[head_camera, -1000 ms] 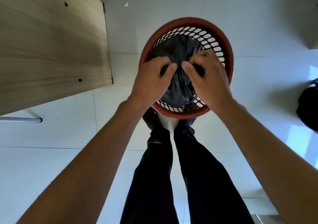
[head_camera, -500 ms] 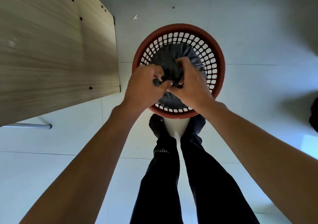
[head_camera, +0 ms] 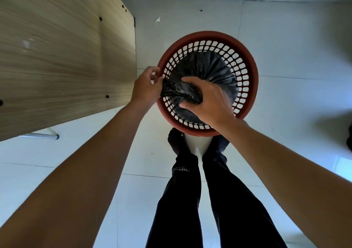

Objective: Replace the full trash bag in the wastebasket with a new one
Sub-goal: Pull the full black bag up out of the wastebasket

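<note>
Two hands (head_camera: 146,87) (head_camera: 207,101) grip one bag (head_camera: 205,66), one wastebasket (head_camera: 251,72).

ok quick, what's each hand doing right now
Left hand: closed on the gathered neck of the black trash bag.
Right hand: closed on the same neck.

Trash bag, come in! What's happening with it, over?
Both hands, left hand and right hand, gripping trash bag neck. Bag inside wastebasket. Nothing blocking lift.

Wooden surface (head_camera: 57,57) at left, metal leg (head_camera: 41,136) beneath; white tiled floor (head_camera: 285,76); paper scrap (head_camera: 157,19); dark trousers (head_camera: 190,200).
</note>
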`<state>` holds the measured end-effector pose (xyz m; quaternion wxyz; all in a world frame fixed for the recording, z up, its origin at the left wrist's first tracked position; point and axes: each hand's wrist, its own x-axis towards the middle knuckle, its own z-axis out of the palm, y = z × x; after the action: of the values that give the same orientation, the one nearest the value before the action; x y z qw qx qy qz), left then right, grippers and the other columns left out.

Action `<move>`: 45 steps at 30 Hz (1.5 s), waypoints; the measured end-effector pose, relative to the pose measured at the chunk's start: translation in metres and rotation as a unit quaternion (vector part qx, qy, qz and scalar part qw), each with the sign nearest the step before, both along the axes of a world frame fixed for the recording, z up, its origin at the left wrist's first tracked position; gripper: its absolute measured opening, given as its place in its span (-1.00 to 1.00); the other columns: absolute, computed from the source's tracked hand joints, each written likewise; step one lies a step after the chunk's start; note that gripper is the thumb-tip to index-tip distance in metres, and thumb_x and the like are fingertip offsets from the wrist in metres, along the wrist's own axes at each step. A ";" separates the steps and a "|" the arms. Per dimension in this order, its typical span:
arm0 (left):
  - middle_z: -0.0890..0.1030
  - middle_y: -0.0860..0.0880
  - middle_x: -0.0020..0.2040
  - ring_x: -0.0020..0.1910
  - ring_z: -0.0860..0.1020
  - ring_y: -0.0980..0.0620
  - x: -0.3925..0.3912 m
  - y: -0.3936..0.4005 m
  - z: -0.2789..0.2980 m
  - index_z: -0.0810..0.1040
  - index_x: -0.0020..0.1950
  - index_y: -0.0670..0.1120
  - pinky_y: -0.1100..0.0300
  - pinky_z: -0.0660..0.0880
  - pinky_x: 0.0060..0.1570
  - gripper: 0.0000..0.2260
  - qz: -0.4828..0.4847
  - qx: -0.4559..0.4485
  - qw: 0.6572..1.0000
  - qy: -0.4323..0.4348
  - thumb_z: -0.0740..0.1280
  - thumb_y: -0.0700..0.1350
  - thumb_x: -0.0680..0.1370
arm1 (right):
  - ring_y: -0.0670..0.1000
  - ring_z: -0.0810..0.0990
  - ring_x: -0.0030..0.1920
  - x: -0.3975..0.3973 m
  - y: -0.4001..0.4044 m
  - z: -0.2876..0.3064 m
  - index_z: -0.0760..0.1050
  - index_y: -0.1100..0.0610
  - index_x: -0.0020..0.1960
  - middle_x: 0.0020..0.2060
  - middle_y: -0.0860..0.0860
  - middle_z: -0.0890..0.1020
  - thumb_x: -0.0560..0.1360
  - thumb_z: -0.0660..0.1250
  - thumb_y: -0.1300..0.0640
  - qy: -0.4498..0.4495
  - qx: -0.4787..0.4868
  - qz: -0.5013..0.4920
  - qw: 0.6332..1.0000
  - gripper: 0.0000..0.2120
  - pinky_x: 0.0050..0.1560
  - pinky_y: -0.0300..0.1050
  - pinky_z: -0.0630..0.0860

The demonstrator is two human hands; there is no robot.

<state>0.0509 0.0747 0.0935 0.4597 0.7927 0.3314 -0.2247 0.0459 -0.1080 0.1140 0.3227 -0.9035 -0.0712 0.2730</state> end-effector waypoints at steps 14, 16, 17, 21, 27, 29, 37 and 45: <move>0.68 -0.16 -0.23 -0.25 0.70 -0.13 0.005 0.001 0.031 0.46 0.05 -0.15 0.22 0.63 -0.31 -0.94 0.286 -0.397 0.868 0.085 0.26 -0.18 0.62 | 0.03 0.51 0.10 0.005 0.009 -0.019 0.50 -0.08 0.30 0.01 -0.03 0.45 0.41 0.50 -0.04 0.057 0.003 0.029 0.998 -0.51 0.13 -0.03 0.46; 0.68 -0.19 -0.21 -0.19 0.70 -0.18 0.004 0.006 0.032 0.45 0.06 -0.18 0.19 0.63 -0.27 -0.94 0.333 -0.426 0.839 0.068 0.22 -0.22 0.62 | 0.05 0.52 0.01 0.001 0.010 -0.022 0.61 0.02 0.17 -0.09 -0.02 0.44 0.51 0.40 -0.02 0.034 0.007 -0.007 0.999 -0.74 -0.02 -0.10 0.41; 0.67 -0.20 -0.20 -0.16 0.70 -0.19 0.003 0.008 0.031 0.45 0.06 -0.19 0.19 0.63 -0.26 -0.94 0.344 -0.426 0.835 0.054 0.20 -0.23 0.62 | 0.08 0.53 0.02 -0.001 0.011 -0.024 0.61 0.06 0.16 -0.09 0.01 0.47 0.55 0.36 -0.01 0.031 0.013 -0.021 0.999 -0.76 -0.03 -0.11 0.40; 0.57 -0.10 0.00 -0.04 0.58 -0.05 -0.001 0.009 0.018 0.47 0.06 -0.08 0.30 0.53 -0.27 -0.90 0.224 -0.184 0.956 0.032 0.31 -0.15 0.57 | 0.02 0.54 0.06 -0.003 0.012 -0.023 0.50 0.07 0.21 0.01 0.02 0.59 0.52 0.40 0.04 0.030 0.039 -0.033 0.998 -0.71 0.09 -0.09 0.45; 0.59 -0.05 0.13 0.12 0.56 -0.01 -0.014 0.007 0.006 0.58 0.17 -0.04 0.23 0.45 -0.03 -0.73 -0.035 0.040 0.996 0.066 0.46 -0.10 0.48 | -0.06 0.62 -0.08 -0.006 0.015 -0.024 0.36 0.04 0.38 -0.04 -0.08 0.55 0.40 0.50 0.23 0.078 0.099 -0.080 0.989 -0.39 0.06 -0.03 0.62; 0.67 -0.03 -0.07 -0.04 0.65 0.00 -0.012 0.007 0.008 0.62 -0.04 -0.05 0.23 0.48 -0.11 -0.94 -0.020 0.008 0.998 0.063 0.43 -0.16 0.50 | -0.06 0.62 0.00 -0.007 0.014 -0.024 0.32 0.06 0.45 0.05 -0.05 0.57 0.43 0.48 0.24 0.073 0.109 -0.076 0.988 -0.35 0.11 -0.07 0.61; 0.67 -0.02 -0.13 -0.18 0.64 0.19 -0.011 -0.005 0.032 0.63 0.04 -0.16 0.35 0.51 -0.18 -0.89 -0.041 -0.284 0.957 0.047 0.34 -0.26 0.55 | 0.10 0.53 0.06 -0.013 0.019 -0.028 0.57 0.16 0.23 0.03 0.06 0.54 0.44 0.49 0.00 -0.058 0.013 -0.030 0.998 -0.58 0.07 -0.02 0.54; 0.59 -0.06 0.10 -0.09 0.65 -0.07 -0.017 0.018 -0.021 0.40 0.39 -0.06 -0.02 0.65 -0.09 -0.57 0.028 0.046 0.997 0.062 0.37 -0.02 0.55 | -0.07 0.51 -0.13 -0.008 0.010 -0.020 0.66 0.22 -0.01 -0.10 -0.05 0.49 0.49 0.45 0.11 -0.079 0.041 -0.082 0.993 -0.82 -0.11 -0.22 0.47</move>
<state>0.0336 0.0931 0.0726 0.4078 0.7876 0.3915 -0.2451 0.0375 -0.0980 0.0936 0.3739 -0.9110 -0.0329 0.1706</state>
